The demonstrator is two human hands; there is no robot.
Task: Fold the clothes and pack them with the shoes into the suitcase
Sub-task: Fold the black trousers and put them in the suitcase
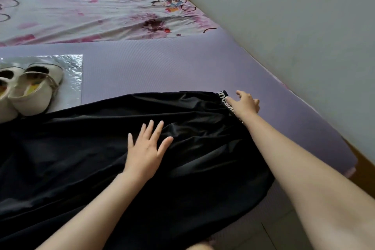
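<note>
A black garment [81, 158] lies spread across the near part of a purple mat [162, 67], reaching from the view's left edge to about three o'clock. Its fabric is rumpled in soft folds. Its waistband [223, 95], black with white lettering, sits at the end toward two o'clock.

The left hand [145, 152] lies flat on the cloth near the middle of the garment, palm down. Its fingers are straight, spread apart and pointing toward one o'clock, and it grasps nothing. The right hand [246, 105] is stretched out to the waistband at two o'clock. Its forefinger touches the lettered band, the thumb sticks up and away, and the other fingers are bent over the mat. From here I cannot tell whether it has hold of the band or only touches it.

At ten o'clock from the left hand, a pair of cream shoes [30, 87] stands on a crinkled sheet of silver foil [75, 71] laid on the mat. The nearer shoe is just beside the garment's far edge.

Beyond the mat, toward twelve o'clock, is a bed sheet [91, 10] printed in pink and white. A pale wall [284, 16] runs along the right side, from one to four o'clock. A bit of tiled floor [274, 235] shows at five o'clock.
</note>
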